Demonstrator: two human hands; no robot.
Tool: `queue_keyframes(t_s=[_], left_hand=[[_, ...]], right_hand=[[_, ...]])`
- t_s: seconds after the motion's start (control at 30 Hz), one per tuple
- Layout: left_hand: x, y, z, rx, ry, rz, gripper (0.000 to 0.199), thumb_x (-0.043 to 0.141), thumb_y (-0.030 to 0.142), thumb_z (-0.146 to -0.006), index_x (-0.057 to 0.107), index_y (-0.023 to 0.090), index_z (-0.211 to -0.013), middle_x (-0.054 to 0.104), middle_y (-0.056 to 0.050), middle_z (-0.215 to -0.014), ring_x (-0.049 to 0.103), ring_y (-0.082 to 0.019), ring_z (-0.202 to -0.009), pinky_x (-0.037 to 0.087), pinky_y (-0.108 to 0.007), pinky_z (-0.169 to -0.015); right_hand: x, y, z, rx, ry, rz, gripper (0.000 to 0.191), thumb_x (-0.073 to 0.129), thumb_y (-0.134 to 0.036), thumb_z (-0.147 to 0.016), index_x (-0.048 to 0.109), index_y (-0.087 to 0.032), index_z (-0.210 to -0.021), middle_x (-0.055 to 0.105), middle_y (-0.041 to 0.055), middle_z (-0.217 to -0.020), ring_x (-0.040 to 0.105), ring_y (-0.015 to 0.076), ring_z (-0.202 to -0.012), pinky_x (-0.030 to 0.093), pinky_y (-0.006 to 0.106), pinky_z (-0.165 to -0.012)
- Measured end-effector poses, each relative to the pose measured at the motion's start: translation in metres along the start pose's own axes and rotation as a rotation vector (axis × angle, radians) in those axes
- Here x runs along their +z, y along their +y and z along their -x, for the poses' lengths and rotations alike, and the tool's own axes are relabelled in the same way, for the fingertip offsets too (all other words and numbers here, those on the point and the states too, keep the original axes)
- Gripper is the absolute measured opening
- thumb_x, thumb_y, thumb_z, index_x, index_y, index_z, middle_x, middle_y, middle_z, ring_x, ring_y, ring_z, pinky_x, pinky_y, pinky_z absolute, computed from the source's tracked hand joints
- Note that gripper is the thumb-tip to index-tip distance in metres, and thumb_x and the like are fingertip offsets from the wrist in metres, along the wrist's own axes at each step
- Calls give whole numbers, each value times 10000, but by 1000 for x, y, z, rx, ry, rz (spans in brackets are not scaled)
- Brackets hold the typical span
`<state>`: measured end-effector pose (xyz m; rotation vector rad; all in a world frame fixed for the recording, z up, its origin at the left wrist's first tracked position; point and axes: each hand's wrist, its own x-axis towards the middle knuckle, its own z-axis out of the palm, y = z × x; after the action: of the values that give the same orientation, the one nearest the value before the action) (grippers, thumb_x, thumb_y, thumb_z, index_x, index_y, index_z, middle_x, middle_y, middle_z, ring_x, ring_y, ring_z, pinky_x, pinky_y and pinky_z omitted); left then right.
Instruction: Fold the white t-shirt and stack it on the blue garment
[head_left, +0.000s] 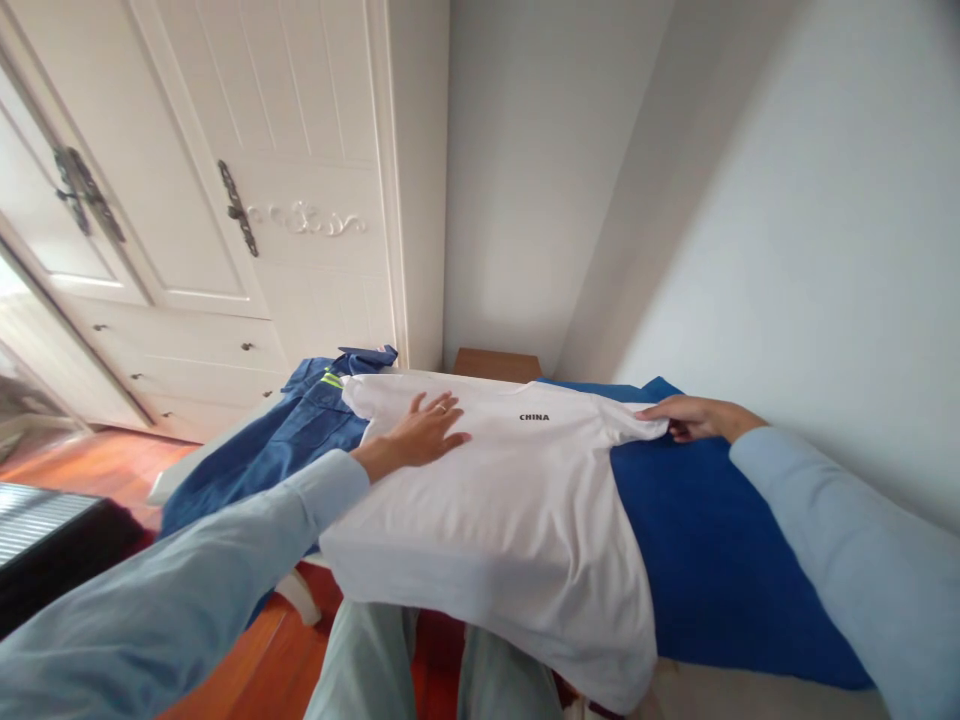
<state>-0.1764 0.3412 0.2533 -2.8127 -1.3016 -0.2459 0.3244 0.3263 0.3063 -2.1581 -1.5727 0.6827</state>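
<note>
A white T-shirt (495,500) printed with "CHINA" lies spread out in front of me, its hem hanging over the near edge toward my knees. My left hand (421,432) rests flat on the shirt's left chest area, fingers spread, a ring on one finger. At the right sleeve end, my right hand (694,417) pinches the fabric between thumb and fingers. Folds run down the shirt's right side below that sleeve. Blue cloth (705,540) lies under the shirt's right side and reaches below my right forearm.
A dark blue garment (300,430) with a yellow-green stripe drapes over the left end. Behind it stands a white wardrobe (315,120). A brown box-like object (497,364) sits at the back by the grey wall (787,200). A black ribbed case (52,540) is at lower left.
</note>
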Motion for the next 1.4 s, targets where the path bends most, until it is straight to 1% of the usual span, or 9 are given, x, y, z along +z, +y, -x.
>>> queue_keyframes(t_s=[0.1, 0.2, 0.4, 0.6, 0.73, 0.9, 1.07, 1.2, 1.4], left_hand=[[19, 42, -16, 83, -39, 87, 650, 290, 630, -1029, 486, 226, -1498, 362, -154, -1668, 223, -296, -1584, 126, -589, -1267], [33, 63, -28, 80, -60, 117, 639, 302, 611, -1033, 478, 218, -1505, 422, -170, -1631, 310, -315, -1548, 168, -599, -1253], [52, 66, -31, 54, -18, 157, 683, 294, 659, -1017, 461, 228, -1520, 447, -156, -1617, 342, -291, -1531, 198, -542, -1256], [50, 68, -29, 46, -69, 159, 745, 301, 706, -992, 414, 228, -1553, 373, -153, -1663, 273, -304, -1565, 146, -567, -1271], [49, 69, -28, 56, -100, 162, 842, 276, 765, -962, 375, 201, -1579, 317, -169, -1685, 219, -310, -1584, 109, -585, -1274], [50, 69, -27, 71, -118, 161, 920, 273, 803, -936, 355, 167, -1594, 287, -188, -1691, 183, -337, -1591, 76, -619, -1269], [50, 70, -27, 67, -112, 167, 910, 270, 805, -935, 364, 179, -1589, 285, -186, -1693, 188, -333, -1591, 80, -615, -1268], [48, 70, -27, 58, -113, 180, 889, 301, 794, -939, 372, 186, -1584, 302, -184, -1687, 198, -325, -1589, 82, -608, -1271], [48, 70, -26, 54, -102, 193, 855, 324, 794, -935, 385, 229, -1574, 314, -175, -1685, 213, -318, -1586, 104, -604, -1268]], right_hand=[[-11, -20, 22, 49, -179, -249, 189, 840, -310, -735, 715, -191, -811, 763, 106, -789, 726, 243, -776, 620, 324, -680], [-20, -36, 35, 30, -97, -428, 216, 820, -234, -752, 673, -184, -902, 770, 107, -889, 738, 241, -891, 626, 317, -765], [-11, -40, 30, 231, 214, -290, 272, 831, -266, -795, 626, -154, -935, 556, -37, -556, 527, 113, -477, 449, 223, -483], [12, -42, 25, 348, 120, -171, 374, 877, -449, -734, 677, -159, -860, 672, 31, -693, 599, 144, -555, 483, 268, -558], [17, -35, 42, 425, 43, -90, 348, 944, -296, -610, 661, -165, -765, 669, 50, -663, 632, 187, -594, 491, 285, -560], [14, -37, 60, 326, 48, -244, 139, 755, -242, -813, 639, -176, -852, 655, 9, -659, 629, 135, -622, 512, 221, -574], [20, -78, 60, 231, 117, -334, 221, 718, -343, -874, 617, -173, -975, 619, -2, -653, 573, 118, -538, 475, 217, -509], [48, -125, 63, 32, -158, -234, 366, 781, -425, -844, 620, -193, -1077, 700, 41, -811, 643, 137, -610, 457, 203, -495], [97, -142, 57, -85, -93, 124, 326, 735, -299, -871, 616, -181, -1150, 728, 84, -925, 688, 195, -747, 450, 223, -531]])
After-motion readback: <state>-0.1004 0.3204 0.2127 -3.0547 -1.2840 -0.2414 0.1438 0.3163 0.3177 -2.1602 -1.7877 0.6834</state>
